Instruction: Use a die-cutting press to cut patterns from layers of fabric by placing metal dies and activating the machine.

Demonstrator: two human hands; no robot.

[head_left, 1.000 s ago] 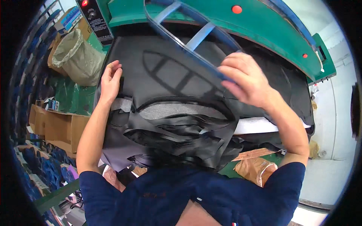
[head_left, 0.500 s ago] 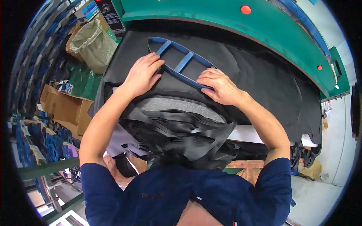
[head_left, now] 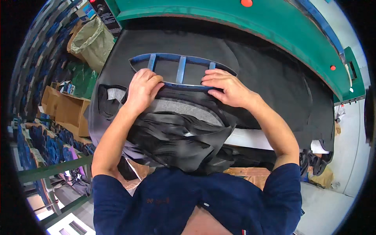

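We note a green press [head_left: 219, 17] spanning the far edge of the black surface [head_left: 270, 82]. Black scraps [head_left: 176, 139] lie heaped along the near edge, left of its middle. Past the left edge we record an open box [head_left: 70, 113] and, toward the far left corner, a tan bag [head_left: 96, 45]. The blue frame [head_left: 181, 70], crossed by three bars, rests on the surface near its near edge, just behind the scraps. Our left hand [head_left: 141, 88] has its fingers curled closed over the frame's near wall; our right hand [head_left: 229, 88] pinches that wall farther right, thumb and fingers nearly together. A red button [head_left: 333, 67] shows on the press, toward the far right corner.
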